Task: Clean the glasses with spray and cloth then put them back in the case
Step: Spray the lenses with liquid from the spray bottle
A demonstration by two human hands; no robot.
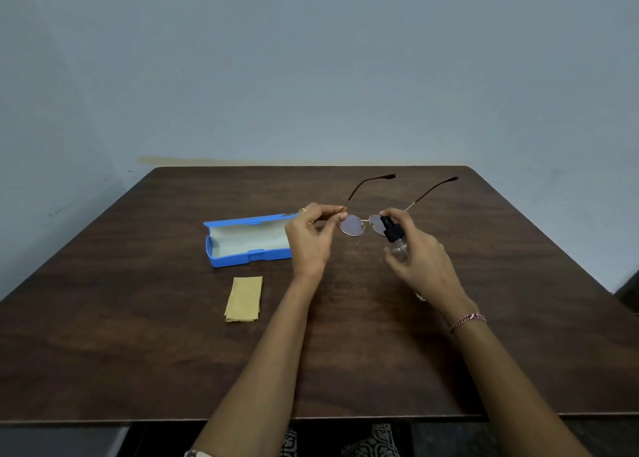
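Glasses [352,225] are held above the table [138,353], temples unfolded and pointing away, so the lenses are presented toward the person. Left hand [309,239]: the frame is pinched at its left hinge between thumb and fingertips, presumably so the lenses are left untouched. Right hand [420,256]: fingers are wrapped round the small spray bottle [396,239], with a finger laid over the black nozzle, which is set just beside the right lens. The spraying step is judged in hand. Case [242,240] lies open on the table to the left; cloth [243,299] is laid folded near it — wiping not yet begun.

left hand [308,239] pinches glasses [363,223]; right hand [420,254] grips spray bottle [394,237]
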